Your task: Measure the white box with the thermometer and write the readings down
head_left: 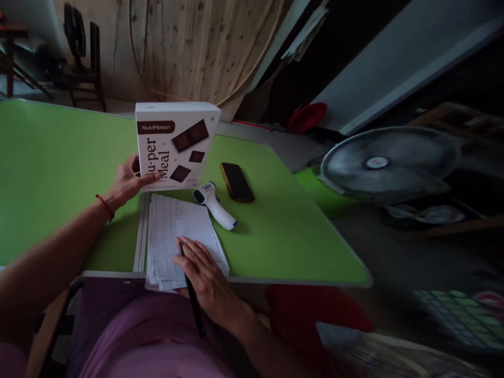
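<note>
My left hand (pixel 132 178) grips the lower left corner of a white box (pixel 183 144), thumb across its front. Brown bar pictures and the words "NutriMotion" and "Meal" are printed on the box, which is held upright above the green table. In my right hand (pixel 207 281) is a black pen (pixel 191 299), its upper end by my fingertips and the rest running down past the table edge. That hand rests on a stack of papers (pixel 165 241) covered with rows of small marks. Just beyond the papers lies a white infrared thermometer (pixel 216 207) with blue trim.
A black phone (pixel 238 182) lies on the green table (pixel 283 231), right of the thermometer. Past the table's right side stands a fan (pixel 389 163). A wooden chair (pixel 84 73) is at the back left, and a red bowl-like object (pixel 307 116) sits beyond the far edge.
</note>
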`<state>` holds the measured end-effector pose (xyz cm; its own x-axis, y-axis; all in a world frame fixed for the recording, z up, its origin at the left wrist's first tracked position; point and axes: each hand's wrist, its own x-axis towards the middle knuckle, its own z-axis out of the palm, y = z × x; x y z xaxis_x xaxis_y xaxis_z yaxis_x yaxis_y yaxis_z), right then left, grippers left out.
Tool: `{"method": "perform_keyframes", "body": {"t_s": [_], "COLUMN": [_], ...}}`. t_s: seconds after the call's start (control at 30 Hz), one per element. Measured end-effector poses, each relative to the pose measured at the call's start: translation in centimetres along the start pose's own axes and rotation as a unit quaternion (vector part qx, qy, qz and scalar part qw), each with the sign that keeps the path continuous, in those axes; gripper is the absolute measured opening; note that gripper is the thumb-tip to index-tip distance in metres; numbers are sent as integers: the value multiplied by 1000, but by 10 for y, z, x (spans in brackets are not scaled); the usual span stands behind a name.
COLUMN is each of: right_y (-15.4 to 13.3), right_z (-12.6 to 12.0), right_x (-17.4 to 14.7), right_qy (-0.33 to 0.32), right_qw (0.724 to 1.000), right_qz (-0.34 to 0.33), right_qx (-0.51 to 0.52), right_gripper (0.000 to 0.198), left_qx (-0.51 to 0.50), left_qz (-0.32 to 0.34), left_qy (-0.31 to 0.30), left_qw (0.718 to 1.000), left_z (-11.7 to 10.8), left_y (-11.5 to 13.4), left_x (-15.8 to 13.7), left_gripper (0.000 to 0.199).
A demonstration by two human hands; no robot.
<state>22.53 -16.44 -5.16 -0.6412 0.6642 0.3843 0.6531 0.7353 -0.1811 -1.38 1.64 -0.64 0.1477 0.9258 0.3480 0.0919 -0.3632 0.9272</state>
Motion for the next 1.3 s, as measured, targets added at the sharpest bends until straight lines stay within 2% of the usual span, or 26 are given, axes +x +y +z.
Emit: {"method": "perform_keyframes", "body": {"t_s": [0.17,0.53,0.7,0.87,1.0,1.13,1.3], "right_y": [4,16,19,17,16,16,15], "right_z": [-1,10,13,12,12,11,9], "right_x": [9,29,26,27,26,25,26], "right_qy": [0,35,68,94,80,60,56], "right_qw": [999,996,994,994,995,996,997], "right_qz": [28,65,58,50,45,42,43], "right_qx": [29,58,57,39,41,47,40], "right_gripper": [23,28,31,35,46,47,47], "left_qx": [0,40,47,75,78,98,94], "left_qz": [-7,-8,5,8,6,4,-11], "left_qy": [-22,-12,-27,-30,-27,-17,-31], "left_qw": [1000,999,999,997,997,995,995], "left_z": [-2,-3,-3,-4,-4,-5,-4], "left_y": [2,4,-2,-7,-8,-11,-18], "left_x": [3,4,4,4,4,4,3], "left_gripper": [49,58,61,56,57,58,61]}}
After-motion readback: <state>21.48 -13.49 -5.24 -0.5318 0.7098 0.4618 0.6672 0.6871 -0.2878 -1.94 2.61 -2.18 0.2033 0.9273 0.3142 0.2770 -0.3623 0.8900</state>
